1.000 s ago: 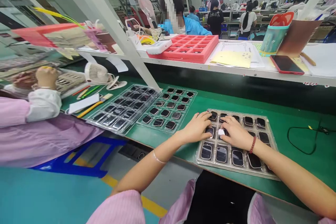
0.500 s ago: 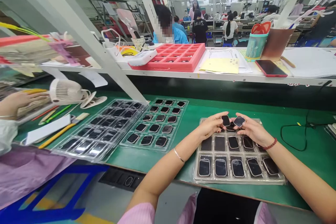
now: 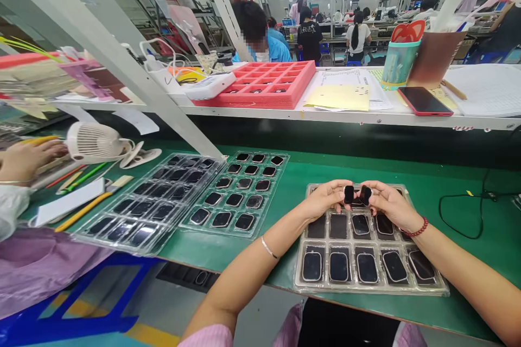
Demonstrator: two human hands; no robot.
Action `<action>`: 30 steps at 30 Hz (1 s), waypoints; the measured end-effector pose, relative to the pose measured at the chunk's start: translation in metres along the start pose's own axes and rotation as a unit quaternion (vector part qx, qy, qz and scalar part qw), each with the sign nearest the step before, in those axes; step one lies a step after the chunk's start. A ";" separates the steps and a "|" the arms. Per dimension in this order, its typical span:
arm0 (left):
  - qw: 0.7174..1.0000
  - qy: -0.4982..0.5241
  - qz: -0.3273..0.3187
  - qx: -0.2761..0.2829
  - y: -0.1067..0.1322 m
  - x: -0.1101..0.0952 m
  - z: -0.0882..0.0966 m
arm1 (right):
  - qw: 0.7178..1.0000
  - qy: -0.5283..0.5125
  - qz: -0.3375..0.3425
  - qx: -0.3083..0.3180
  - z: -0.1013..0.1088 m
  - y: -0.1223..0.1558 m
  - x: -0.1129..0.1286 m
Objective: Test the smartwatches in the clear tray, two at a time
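Note:
My left hand (image 3: pixel 325 198) pinches a small black glass piece (image 3: pixel 349 194) by its edges, held upright above the clear plastic tray (image 3: pixel 303 283) in front of me. My right hand (image 3: pixel 389 204), with a red bead bracelet on the wrist, pinches a second black glass piece (image 3: pixel 365 194) right beside the first. Both pieces hover over the tray's far rows. The tray's near row holds several black pieces in pockets, and two pockets at the middle left look bare.
Two more clear trays (image 3: pixel 240 195) (image 3: pixel 154 203) of black pieces lie to the left on the green bench (image 3: pixel 448 195). A small white fan (image 3: pixel 95 142), pens and a co-worker's hand (image 3: pixel 24 158) are at far left. A black cable (image 3: pixel 464 211) lies right. The shelf above carries a red foam tray (image 3: pixel 264 87), papers and a phone (image 3: pixel 425 101).
Both hands lifted off the tray, each taking up one black piece, and have now turned the pieces upright and brought them close together. The view has tilted up slightly.

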State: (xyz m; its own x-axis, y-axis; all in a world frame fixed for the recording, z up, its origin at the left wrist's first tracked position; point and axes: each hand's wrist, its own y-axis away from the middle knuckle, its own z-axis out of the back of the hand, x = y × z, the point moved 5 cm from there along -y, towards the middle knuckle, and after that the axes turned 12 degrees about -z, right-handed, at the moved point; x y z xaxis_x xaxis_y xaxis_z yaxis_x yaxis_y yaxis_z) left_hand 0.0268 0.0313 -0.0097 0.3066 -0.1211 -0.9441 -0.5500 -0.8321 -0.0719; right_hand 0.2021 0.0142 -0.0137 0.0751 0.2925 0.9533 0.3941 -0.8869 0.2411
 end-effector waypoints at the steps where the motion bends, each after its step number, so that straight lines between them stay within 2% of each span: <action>1: 1.000 0.004 0.004 -0.002 -0.001 0.001 0.001 | 1.000 -0.002 0.000 -0.004 0.001 -0.001 0.000; 8: 0.999 -0.006 -0.010 -0.034 -0.013 -0.002 0.002 | 0.998 -0.063 -0.017 -0.016 0.007 -0.009 0.003; 14: 0.996 -0.076 -0.028 -0.032 -0.008 -0.006 -0.004 | 0.998 0.026 0.032 -0.045 0.005 -0.005 0.005; 18: 0.991 -0.122 -0.035 -0.038 0.000 -0.007 -0.007 | 0.994 0.084 0.057 -0.029 -0.006 0.001 0.008; 25: 0.985 -0.163 -0.039 -0.047 0.004 -0.010 -0.006 | 0.996 0.082 0.042 -0.017 -0.008 0.004 0.011; 30: 0.982 -0.178 -0.029 -0.055 0.005 -0.007 -0.003 | 0.995 0.086 0.021 -0.046 -0.006 0.002 0.005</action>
State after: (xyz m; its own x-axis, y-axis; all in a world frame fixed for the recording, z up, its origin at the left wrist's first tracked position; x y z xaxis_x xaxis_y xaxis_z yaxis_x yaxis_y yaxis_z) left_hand 0.0247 0.0261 -0.0026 0.0328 0.1081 -0.9936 -0.4458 -0.8882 -0.1114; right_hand 0.1975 0.0121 -0.0070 -0.0705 0.1969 0.9779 0.3073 -0.9284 0.2091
